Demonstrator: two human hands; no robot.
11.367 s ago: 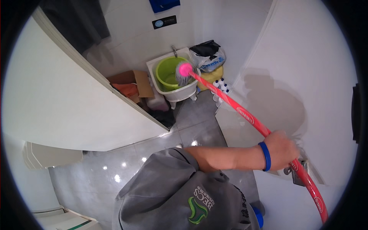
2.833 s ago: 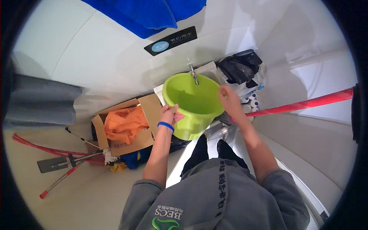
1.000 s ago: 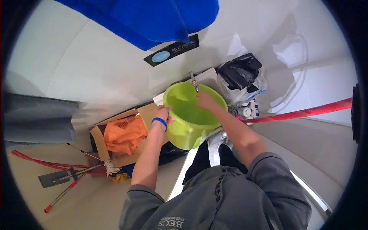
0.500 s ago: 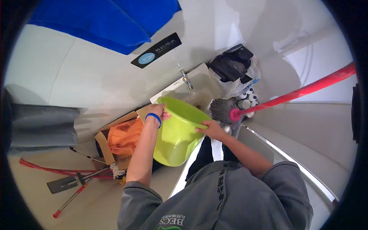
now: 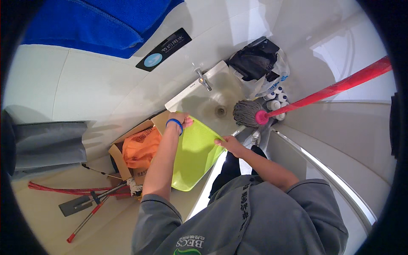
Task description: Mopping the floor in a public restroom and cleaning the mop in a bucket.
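Here the lime-green bucket (image 5: 193, 155) is tipped hard over the edge of the white utility sink (image 5: 199, 101), held between both hands just below the basin. The left hand (image 5: 180, 119), a blue wristband behind it, has its fingers clenched over the rim's far edge; the right hand (image 5: 229, 144) grasps the near edge of the rim. A grey mop head (image 5: 246, 112) on a red handle rests in the sink beside the drain, under the tap (image 5: 203, 79). An orange bag (image 5: 140, 146) sits in a cardboard box to the left.

Lime-green bucket (image 5: 193, 157), orange bag (image 5: 140, 148), pink-red mop handle (image 5: 331, 90), blue cloth (image 5: 106, 21).
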